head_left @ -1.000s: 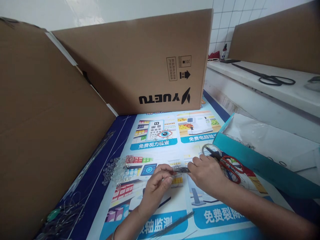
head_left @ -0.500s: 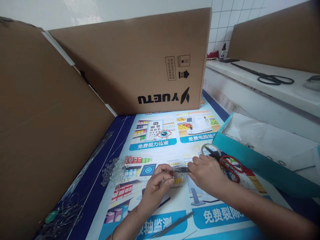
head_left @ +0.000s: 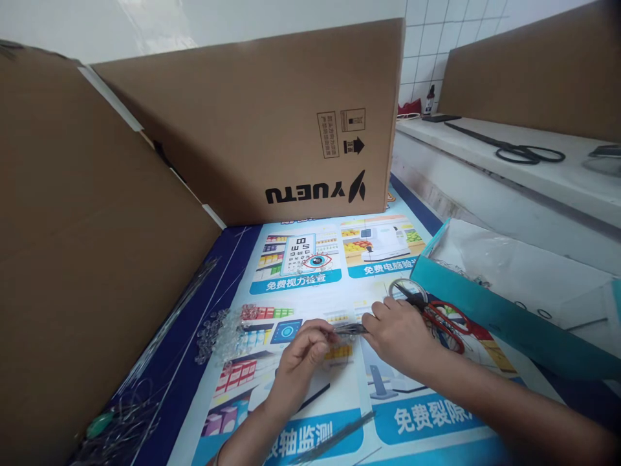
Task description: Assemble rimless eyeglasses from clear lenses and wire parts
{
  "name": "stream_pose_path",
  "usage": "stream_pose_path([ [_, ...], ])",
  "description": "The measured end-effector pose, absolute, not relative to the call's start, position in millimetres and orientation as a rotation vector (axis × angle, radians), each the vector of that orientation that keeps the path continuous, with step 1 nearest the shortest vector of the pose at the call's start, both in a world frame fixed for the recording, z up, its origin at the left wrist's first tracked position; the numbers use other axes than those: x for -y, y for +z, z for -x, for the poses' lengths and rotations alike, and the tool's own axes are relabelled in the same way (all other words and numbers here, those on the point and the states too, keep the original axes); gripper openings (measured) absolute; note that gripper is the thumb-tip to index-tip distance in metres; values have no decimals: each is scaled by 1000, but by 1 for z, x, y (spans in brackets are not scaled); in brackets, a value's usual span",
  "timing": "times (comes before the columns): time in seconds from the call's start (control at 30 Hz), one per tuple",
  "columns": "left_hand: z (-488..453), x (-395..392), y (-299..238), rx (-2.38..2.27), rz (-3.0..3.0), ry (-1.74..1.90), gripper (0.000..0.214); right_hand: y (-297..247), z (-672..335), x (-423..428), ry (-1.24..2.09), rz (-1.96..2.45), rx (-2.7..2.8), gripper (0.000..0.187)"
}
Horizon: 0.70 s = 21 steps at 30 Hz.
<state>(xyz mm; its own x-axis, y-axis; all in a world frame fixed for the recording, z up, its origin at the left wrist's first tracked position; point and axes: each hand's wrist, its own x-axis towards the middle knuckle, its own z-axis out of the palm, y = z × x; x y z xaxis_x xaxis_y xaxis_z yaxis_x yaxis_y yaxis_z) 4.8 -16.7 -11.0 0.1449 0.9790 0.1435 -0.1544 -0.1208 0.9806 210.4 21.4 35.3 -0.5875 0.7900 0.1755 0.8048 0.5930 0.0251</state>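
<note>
Currently Positioned: Metal Tool (head_left: pixel 352 329) Between Left Hand (head_left: pixel 301 359) and Right Hand (head_left: pixel 400 333)

The right hand, lower centre of the frame, is closed around the rear of the metal tool (its handles are hidden by the palm). The slim front end projects toward the left of the frame and meets the fingertips of the left hand. The left hand is narrow: fingers curled, thumb near the index finger. Whether a small piece is pinched there cannot be told. The tool is above the printed sheet (head_left: pixel 295 301).

Surrounding items are located as follows:

- Clear beads (head_left: pixel 218 336): loose pile, left of the left hand.
- Red-handled scissors (head_left: pixel 453 317): just beyond the right hand (partly covered by it), blades across a round ring (head_left: pixel 392 290).
- Teal box (head_left: pixel 485 314): right side of the frame, with small loose parts inside.
- Thin wires (head_left: pixel 334 440): bundle at bottom centre, below the hands.
- Black scissors (head_left: pixel 528 154): on the white ledge (head_left: pixel 466 152), upper right.
- Cardboard panel (head_left: pixel 233 129): upright behind the work area.
</note>
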Motion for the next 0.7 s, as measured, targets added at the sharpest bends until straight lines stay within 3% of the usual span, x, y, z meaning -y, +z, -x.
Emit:
stream_pose_path([
  [0.27, -8, 13, -11, -769, -939, 1330, 12, 34, -215, -29, 3, 1412, 2655, 21],
  [0.7, -7, 15, -13, -808, -1175, 1314, 13, 39, -212, -23, -21, 1386, 2687, 18],
])
